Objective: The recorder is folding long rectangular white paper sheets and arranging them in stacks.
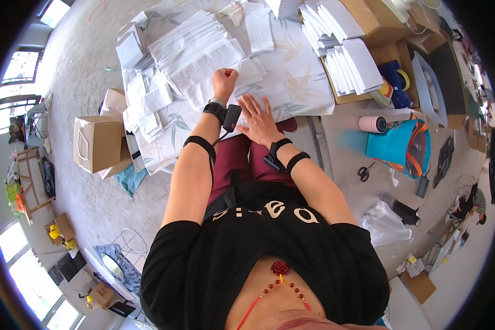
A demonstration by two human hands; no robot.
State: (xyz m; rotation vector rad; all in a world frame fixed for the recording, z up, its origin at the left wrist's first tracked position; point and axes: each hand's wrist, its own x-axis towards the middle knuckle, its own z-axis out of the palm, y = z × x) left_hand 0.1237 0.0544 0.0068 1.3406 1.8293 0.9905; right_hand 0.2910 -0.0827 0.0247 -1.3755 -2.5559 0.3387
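Note:
My left hand (224, 82) is closed, its fingers curled over the near edge of a spread of white, flat, paper-like pieces (198, 52). Whatever those fingers may hold is hidden. Close by on the right, my right hand (259, 119) lies palm down with fingers stretched out at the near edge of the table, on its white leaf-patterned cover (297, 102). Smaller piles of white pieces (148, 102) are at the left side of the table. Straps and small black devices sit on both wrists.
Folded white stacks (352, 66) fill a carton at the table's right. A blue bag (390, 146), a pink cup (372, 124) and scissors (364, 172) are farther right. Cardboard boxes (98, 142) stand on the floor at the left. A clear plastic bag (385, 223) lies lower right.

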